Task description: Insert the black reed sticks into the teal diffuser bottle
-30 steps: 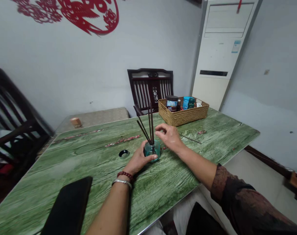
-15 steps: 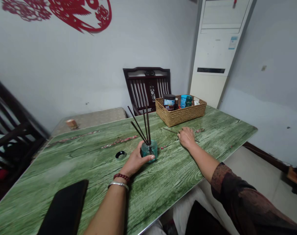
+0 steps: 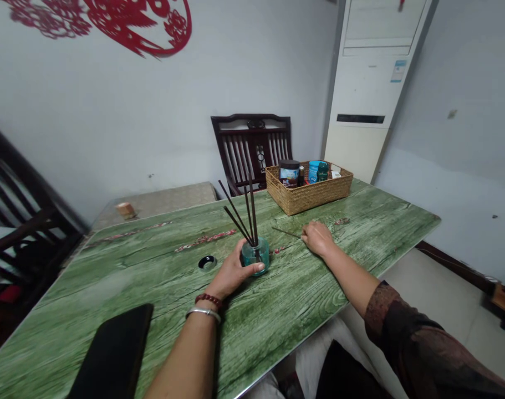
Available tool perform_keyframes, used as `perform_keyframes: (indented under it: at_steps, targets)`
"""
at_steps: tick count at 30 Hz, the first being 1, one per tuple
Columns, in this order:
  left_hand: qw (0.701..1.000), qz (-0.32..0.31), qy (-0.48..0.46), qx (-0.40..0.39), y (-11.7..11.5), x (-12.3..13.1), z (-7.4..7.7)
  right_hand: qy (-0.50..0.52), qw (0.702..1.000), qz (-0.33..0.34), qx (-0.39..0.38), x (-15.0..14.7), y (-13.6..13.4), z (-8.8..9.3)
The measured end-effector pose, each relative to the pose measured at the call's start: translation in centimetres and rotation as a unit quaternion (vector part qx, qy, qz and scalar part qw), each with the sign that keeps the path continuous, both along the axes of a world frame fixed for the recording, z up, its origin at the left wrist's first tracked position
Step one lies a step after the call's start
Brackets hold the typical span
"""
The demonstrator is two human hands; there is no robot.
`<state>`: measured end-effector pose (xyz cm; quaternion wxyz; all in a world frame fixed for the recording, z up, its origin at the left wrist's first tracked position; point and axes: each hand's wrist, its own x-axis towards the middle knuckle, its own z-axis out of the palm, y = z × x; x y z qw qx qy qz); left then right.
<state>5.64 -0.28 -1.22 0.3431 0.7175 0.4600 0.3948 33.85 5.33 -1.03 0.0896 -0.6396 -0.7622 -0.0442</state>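
Note:
My left hand [image 3: 239, 267] is wrapped round a teal glass reed diffuser bottle [image 3: 259, 252] standing upright on the green wood-grain table [image 3: 269, 327]. Several dark reed sticks [image 3: 247, 216] fan up out of its neck. To the right, my right hand [image 3: 317, 238] is closed low over the table, with one thin dark reed stick [image 3: 286, 232] in its fingers; the stick points left toward the bottle, and its other end is hidden by the hand. A black ring-shaped cap [image 3: 207, 262] lies left of the bottle.
Behind my right hand sits a woven basket [image 3: 314, 198] of jars and bottles. A black phone-like slab [image 3: 113, 349] lies at front left. A dark wooden chair [image 3: 256, 147] stands beyond the table, and a small wooden-looking block [image 3: 126, 210] is on the bench [image 3: 169, 201] behind.
The stick in my right hand has swung, its free end shifting slightly left and toward me. My left hand still holds the bottle in place; the whole view has shifted a little.

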Motion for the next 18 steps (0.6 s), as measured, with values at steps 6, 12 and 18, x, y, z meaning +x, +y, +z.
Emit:
perform_keyframes:
  at_steps: [6,12,18]
  targets:
    - [1.000,0.004,-0.007,-0.003,-0.2,0.1,0.3,0.005,1.000,-0.007,-0.002,-0.9,-0.9,1.1]
    - [1.000,0.005,-0.005,-0.001,0.0,0.0,0.0,0.332,0.931,0.062,0.142,-1.4,-1.6,6.0]
    - [1.000,0.005,-0.012,0.000,0.1,-0.1,-0.1,0.648,0.709,0.240,0.139,-5.0,-3.2,10.8]
